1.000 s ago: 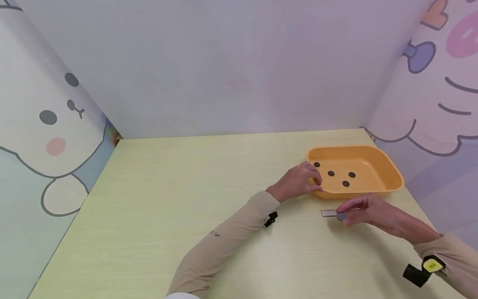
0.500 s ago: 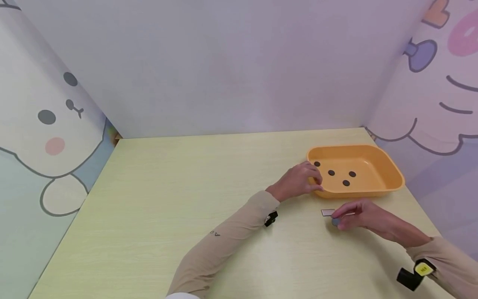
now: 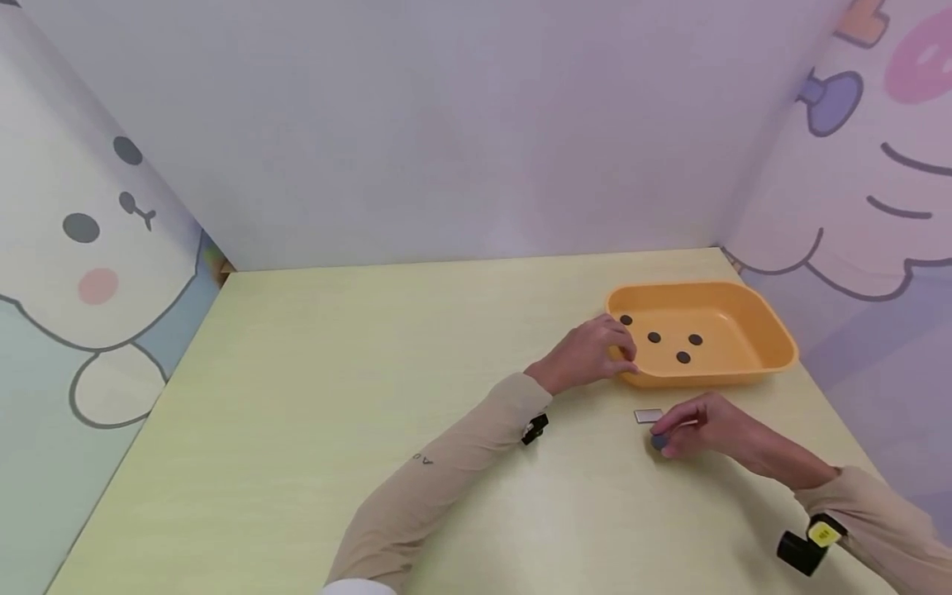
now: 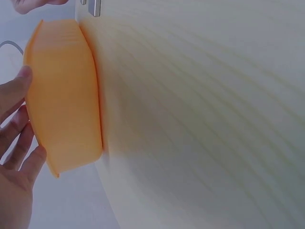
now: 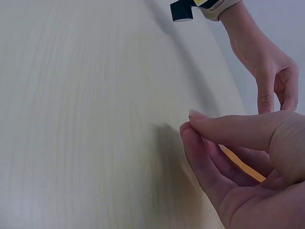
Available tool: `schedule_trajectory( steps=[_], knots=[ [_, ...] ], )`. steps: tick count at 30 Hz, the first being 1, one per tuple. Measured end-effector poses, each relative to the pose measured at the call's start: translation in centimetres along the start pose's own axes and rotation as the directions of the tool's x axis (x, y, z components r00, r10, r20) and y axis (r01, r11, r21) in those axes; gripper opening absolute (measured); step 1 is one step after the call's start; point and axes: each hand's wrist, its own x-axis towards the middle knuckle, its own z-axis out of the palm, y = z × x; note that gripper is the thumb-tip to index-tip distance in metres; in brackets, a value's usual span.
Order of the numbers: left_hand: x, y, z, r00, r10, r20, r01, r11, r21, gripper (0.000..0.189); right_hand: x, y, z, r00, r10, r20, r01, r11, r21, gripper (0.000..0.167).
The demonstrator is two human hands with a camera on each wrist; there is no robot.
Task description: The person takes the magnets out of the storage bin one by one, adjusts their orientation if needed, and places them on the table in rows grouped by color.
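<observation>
An orange plastic tray [image 3: 714,382] stands at the right of the table, with several dark round discs [image 3: 683,358] lying flat inside. At its left front corner my left hand [image 3: 591,354] holds the rim, fingers curled over the edge; in the left wrist view the fingers [image 4: 24,138] lie along that rim. My right hand [image 3: 710,430] pinches a grey-blue disc [image 3: 659,441] just above the table, in front of the tray. The right wrist view shows its thumb and fingertips meeting, with the disc hidden. Close behind the fingertips lies a small silver rectangular piece [image 3: 648,416].
The left wrist view catches a silver rectangular piece [image 4: 95,7] and part of a second one at its top edge. Pale wood-grain table [image 3: 335,372] extends left of the tray. Cartoon-printed panels [image 3: 825,190] border both sides, and a plain wall [image 3: 446,132] the back.
My right hand has moved left and slightly toward me with the disc, away from over the silver piece. The left hand stays on the tray rim. The head view has shifted slightly.
</observation>
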Motion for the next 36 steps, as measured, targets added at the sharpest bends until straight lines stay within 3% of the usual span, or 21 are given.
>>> schedule_trajectory(
  steps=[9,16,22,28,31,36],
  knots=[
    [0.0,0.0,0.2,1.0,0.014,-0.014,-0.015,1.0,-0.017,0.019,0.5,0.3,0.6,0.998,-0.027,-0.058,0.022,0.997,-0.076,0.033],
    [0.0,0.1,-0.1,1.0,0.012,-0.009,-0.012,1.0,-0.014,0.019,0.7,0.4,1.1,0.993,-0.094,-0.067,0.082,0.982,-0.169,0.028],
    [0.0,0.1,-0.2,1.0,-0.007,0.009,0.007,1.0,-0.002,0.02,0.8,0.4,1.7,0.985,-0.139,-0.106,0.099,0.944,-0.315,0.022],
    [0.0,0.0,0.0,1.0,-0.009,0.014,0.009,1.0,-0.004,0.02,0.6,0.3,2.3,0.962,-0.228,-0.149,0.139,0.881,-0.452,0.018],
    [0.0,0.0,0.0,1.0,-0.01,0.014,0.01,1.0,-0.002,0.02,0.7,0.3,2.4,0.946,-0.29,-0.143,0.19,0.857,-0.479,0.018],
    [0.0,-0.1,0.0,1.0,-0.011,0.016,0.011,1.0,-0.002,0.02,0.7,0.4,2.6,0.94,-0.314,-0.134,0.216,0.852,-0.476,0.018]
  ],
)
